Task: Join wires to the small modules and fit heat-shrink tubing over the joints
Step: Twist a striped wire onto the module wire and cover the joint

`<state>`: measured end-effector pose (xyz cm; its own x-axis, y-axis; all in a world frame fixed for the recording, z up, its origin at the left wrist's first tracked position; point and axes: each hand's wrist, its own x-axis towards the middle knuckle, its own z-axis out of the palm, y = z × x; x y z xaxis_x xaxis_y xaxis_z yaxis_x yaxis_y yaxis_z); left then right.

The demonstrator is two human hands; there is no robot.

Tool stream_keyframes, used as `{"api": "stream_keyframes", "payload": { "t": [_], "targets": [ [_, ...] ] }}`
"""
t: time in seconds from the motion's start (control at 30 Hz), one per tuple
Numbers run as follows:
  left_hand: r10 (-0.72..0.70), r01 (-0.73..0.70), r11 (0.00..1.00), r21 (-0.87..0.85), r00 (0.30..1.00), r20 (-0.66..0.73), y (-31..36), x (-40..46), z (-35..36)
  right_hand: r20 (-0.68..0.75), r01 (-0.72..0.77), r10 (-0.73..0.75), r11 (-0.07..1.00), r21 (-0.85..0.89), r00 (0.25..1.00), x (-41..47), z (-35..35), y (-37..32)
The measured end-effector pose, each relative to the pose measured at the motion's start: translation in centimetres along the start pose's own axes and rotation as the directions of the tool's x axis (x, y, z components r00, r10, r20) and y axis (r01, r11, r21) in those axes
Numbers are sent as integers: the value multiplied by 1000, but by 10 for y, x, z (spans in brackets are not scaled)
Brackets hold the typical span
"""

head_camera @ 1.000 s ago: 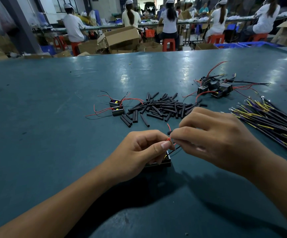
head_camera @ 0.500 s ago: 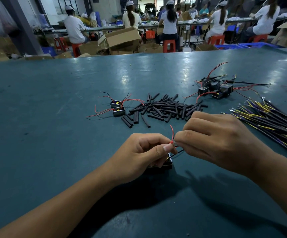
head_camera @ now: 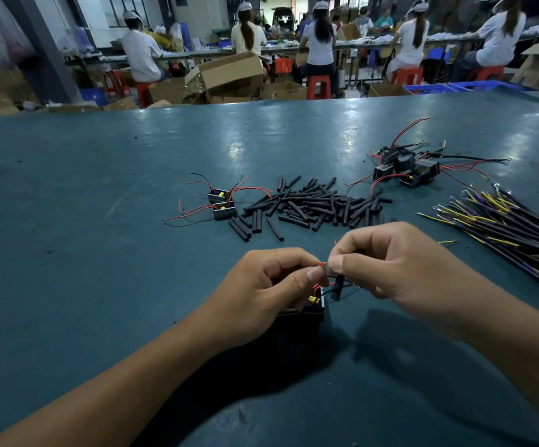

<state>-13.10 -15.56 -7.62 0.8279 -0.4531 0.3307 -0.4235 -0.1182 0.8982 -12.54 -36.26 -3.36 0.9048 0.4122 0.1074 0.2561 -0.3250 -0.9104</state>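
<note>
Head view: your left hand (head_camera: 261, 291) pinches red wire (head_camera: 321, 265) between thumb and forefinger, small black module (head_camera: 306, 312) tucked beneath its fingers, toward near tabletop (head_camera: 68, 253) edge. Your right hand (head_camera: 400, 266) grip clenched on same wire's joint, black heat-shrink tube (head_camera: 337, 287) hanging below its thumb. Loose tube pile (head_camera: 316, 204) mid-tabletop; yellow-black wire bundle (head_camera: 513, 221) by right edge.

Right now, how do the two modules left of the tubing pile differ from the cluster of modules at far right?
The two modules lie side by side, open tops showing yellow parts, with thin red and black leads. The far-right cluster is a tangled heap, and some of its leads look thicker and black, one ending in a ring terminal. Both are small black boxes on the table.
</note>
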Motion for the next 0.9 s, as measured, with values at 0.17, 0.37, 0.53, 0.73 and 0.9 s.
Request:
{"api": "stream_keyframes", "payload": {
  "t": [0.17, 0.37, 0.53, 0.73, 0.9],
  "targets": [
    [-19, 19, 1000, -19, 1000, 1, 2, 1, -1, 3, 446, -546, 681, -580, 838, -3, -14, -6],
    [-15, 15, 1000, -19, 999, 30, 4, 0, 0, 243, 553, -685, 276, -786, 687, -4, -16, -5],
    [-24, 25, 999, -39, 999, 42, 5, 0, 1, 290, 537, -666, 198, -820, 687, -5, -15, -9],
    [-26, 27, 999, -37, 999, 26, 6, -1, 3, 279, 521, -675, 183, -834, 684, -5, -9, -8],
    [-4, 4, 999, 33, 1000, 7, 4, -1, 3, 133, 434, -496, 563, -703, 858, -7, -4, -9]
  ]
}}
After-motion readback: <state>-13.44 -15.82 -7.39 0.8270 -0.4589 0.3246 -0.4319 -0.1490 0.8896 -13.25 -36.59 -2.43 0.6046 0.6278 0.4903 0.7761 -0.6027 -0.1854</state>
